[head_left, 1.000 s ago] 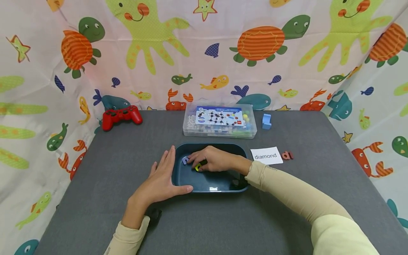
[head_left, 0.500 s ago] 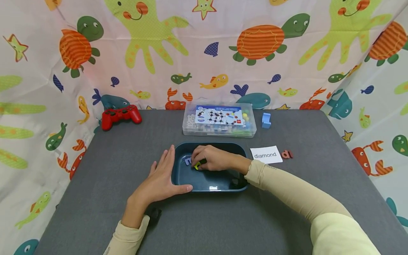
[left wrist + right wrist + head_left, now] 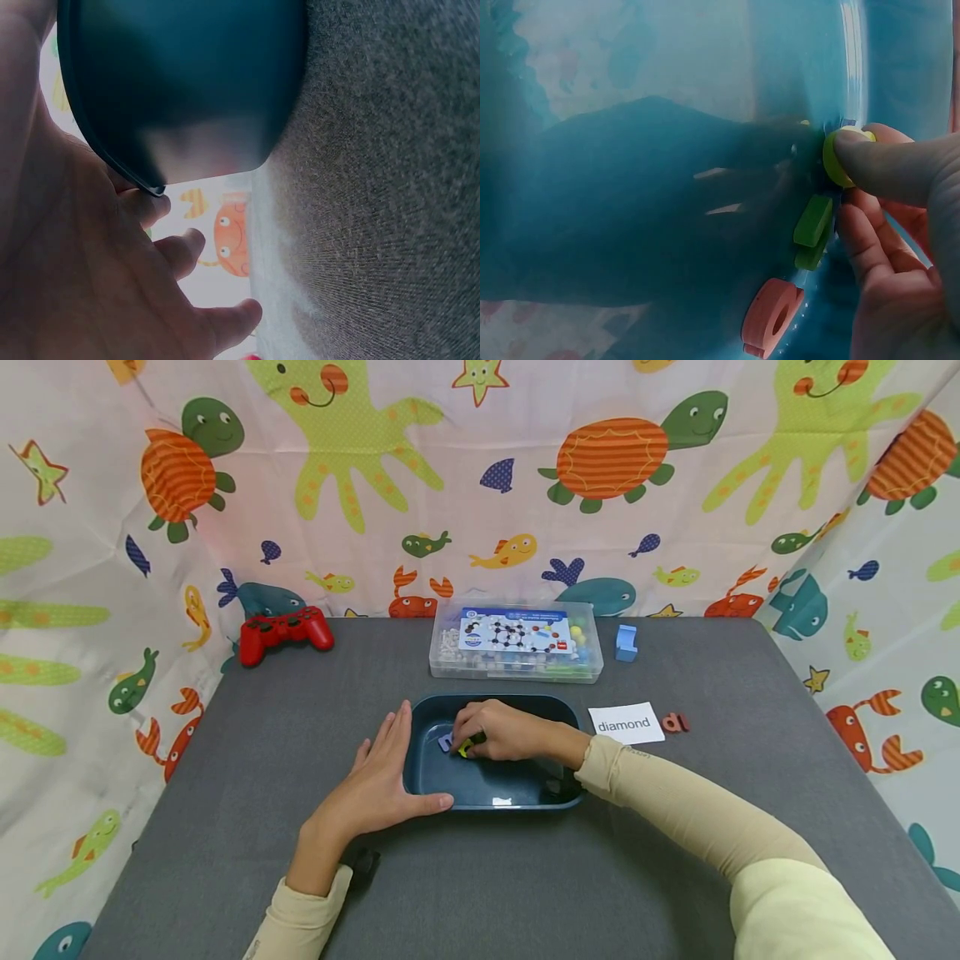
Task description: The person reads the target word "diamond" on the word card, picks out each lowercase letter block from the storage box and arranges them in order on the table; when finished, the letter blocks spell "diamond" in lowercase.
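In the head view a dark blue tray (image 3: pixel 495 795) lies on the grey table. My left hand (image 3: pixel 371 781) rests on its left end, fingers straight along the side and thumb at the front rim. My right hand (image 3: pixel 498 731) is down inside the tray. Its thumb presses a yellow letter piece (image 3: pixel 836 163) against the fingers, pinching it. Just left of those fingertips lies a purple letter piece (image 3: pixel 446 742), partly hidden by them. The right wrist view also reveals a green piece (image 3: pixel 813 229) and a red rounded piece (image 3: pixel 769 319) on the tray's bottom, close to the hand.
Right of the tray lie a white card (image 3: pixel 626 724) reading "diamond" and red letters (image 3: pixel 675 722) like "di". Behind stand a clear plastic box (image 3: pixel 517 643) with a molecule label and a light blue block (image 3: pixel 626 643). A red game controller (image 3: pixel 287 633) lies at back left.
My right fingers have drawn in from the left toward the thumb. The purple letter has shifted slightly right, and the left hand stays in place at the tray.
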A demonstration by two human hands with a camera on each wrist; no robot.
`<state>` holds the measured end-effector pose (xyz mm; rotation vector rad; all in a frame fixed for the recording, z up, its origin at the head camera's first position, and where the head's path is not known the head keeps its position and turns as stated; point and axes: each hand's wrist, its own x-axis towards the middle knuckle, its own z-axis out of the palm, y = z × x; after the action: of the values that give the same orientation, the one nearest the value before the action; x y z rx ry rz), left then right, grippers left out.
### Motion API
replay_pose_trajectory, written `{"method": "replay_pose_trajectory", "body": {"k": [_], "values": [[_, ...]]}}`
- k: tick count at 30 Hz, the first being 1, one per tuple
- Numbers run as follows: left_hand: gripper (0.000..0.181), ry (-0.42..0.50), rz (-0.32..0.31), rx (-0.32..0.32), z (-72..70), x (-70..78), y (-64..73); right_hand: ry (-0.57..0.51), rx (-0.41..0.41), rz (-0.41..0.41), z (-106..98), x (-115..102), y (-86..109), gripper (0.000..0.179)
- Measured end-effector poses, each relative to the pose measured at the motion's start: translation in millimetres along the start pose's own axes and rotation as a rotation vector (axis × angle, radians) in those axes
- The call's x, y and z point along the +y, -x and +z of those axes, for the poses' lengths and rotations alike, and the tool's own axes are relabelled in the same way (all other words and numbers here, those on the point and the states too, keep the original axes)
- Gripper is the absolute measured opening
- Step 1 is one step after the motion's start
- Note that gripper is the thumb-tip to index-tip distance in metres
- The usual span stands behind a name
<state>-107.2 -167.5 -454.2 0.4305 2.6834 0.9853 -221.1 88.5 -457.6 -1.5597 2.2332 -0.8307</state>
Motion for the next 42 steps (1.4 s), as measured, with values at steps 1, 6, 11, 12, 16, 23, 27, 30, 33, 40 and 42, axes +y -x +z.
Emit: {"method": "replay_pose_trajectory", "body": {"k": [1, 6, 11, 12, 16, 23, 27, 30, 33, 40, 42], "values": [[0.137, 0.002, -0.002, -0.002, 0.0, 0.0, -0.1, -0.006, 0.000, 0.001, -0.1, -0.1, -0.1, 0.019], [0.136, 0.012, -0.002, -0.005, 0.4, 0.1, -0.5, -0.027, -0.003, 0.005, -1.1, -1.3, -0.3, 0.019], [0.136, 0.013, -0.001, -0.002, 0.6, -0.1, -0.6, -0.027, 0.010, 0.005, -1.6, -2.6, -0.6, 0.017], [0.136, 0.012, 0.001, 0.000, 0.6, -0.2, -0.7, -0.027, 0.012, 0.003, -2.0, -3.5, -0.7, 0.017], [0.137, 0.013, -0.002, -0.004, 0.6, 0.0, -0.9, -0.037, 0.024, 0.003, -3.2, -5.8, -0.3, 0.016], [0.136, 0.012, -0.022, -0.013, 0.8, 1.0, -2.1, -0.094, 0.066, 0.049, -10.0, -11.5, 2.8, 0.018], [0.137, 0.004, -0.033, -0.017, 0.7, 0.9, -2.1, -0.139, 0.113, 0.057, -13.6, -14.0, 4.0, 0.017], [0.137, 0.001, -0.039, -0.022, 0.7, 1.1, -2.0, -0.166, 0.148, 0.055, -17.1, -16.7, 5.7, 0.015], [0.138, 0.001, -0.043, -0.025, 1.4, 1.0, -2.2, -0.192, 0.169, 0.060, -21.2, -19.7, 9.2, 0.015], [0.139, 0.004, -0.051, -0.025, 1.7, 2.4, -2.0, -0.236, 0.193, 0.104, -35.1, -27.0, 19.7, 0.023], [0.139, 0.002, -0.053, -0.024, 1.5, 2.6, -1.9, -0.237, 0.198, 0.111, -39.1, -28.4, 23.1, 0.024]]}}
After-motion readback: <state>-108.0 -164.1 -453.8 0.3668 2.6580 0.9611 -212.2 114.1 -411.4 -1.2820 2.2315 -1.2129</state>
